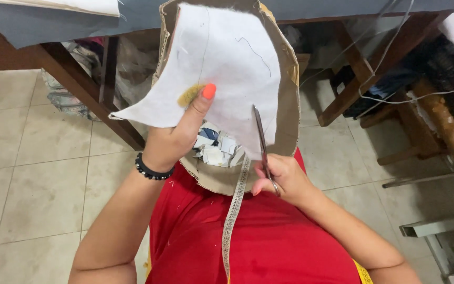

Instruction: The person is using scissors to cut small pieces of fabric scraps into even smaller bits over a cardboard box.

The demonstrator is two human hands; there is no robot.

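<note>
Head view looks down on a person in a red top, with both hands raised at the middle of the frame. The left hand (172,138), wearing a black bead bracelet (152,171) at the wrist, pinches a white fabric piece (214,63) against a brown cardboard pattern (290,89) behind it, the thumb pressed flat on the cloth near a yellowish mark. This fabric and cardboard fill the upper centre of the frame. The right hand (282,179), lower and right of centre, grips the handles of a pair of scissors (262,144); the blades point up and meet the lower right edge of the white fabric. A measuring tape (236,202) hangs down over the red top. Small scraps of cloth (217,150) lie just below the fabric. Wooden table legs (88,92) stand on the tiled floor (22,173) at upper left.
</note>
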